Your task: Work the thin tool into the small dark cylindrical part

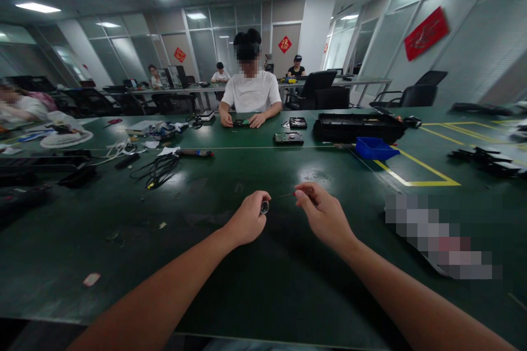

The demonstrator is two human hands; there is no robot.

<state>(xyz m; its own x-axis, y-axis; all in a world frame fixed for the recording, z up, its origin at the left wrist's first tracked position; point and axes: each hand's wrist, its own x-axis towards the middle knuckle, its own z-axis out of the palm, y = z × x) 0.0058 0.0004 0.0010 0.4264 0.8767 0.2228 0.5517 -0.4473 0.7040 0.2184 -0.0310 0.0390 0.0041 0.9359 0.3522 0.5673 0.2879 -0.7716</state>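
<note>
My left hand (pixel 248 218) is closed around a small round dark part with a silvery rim (pixel 264 207); most of it is hidden in the fingers, so its kind does not show. Across a small gap, my right hand (pixel 323 209) pinches a thin screwdriver (pixel 287 195) by its reddish end. Its slim shaft points left, toward the part in my left hand, without touching it. Both hands are above the green tabletop (pixel 263 285), near the middle of the view.
Opposite sits a person in a white shirt (pixel 252 93), hands on a circuit board. Hard drives (pixel 289 138), a long black housing (pixel 358 127) and a blue scoop-like tray (pixel 375 148) lie ahead to the right. Black cables (pixel 158 170) lie left; a blurred-out flat object (pixel 440 241) lies right.
</note>
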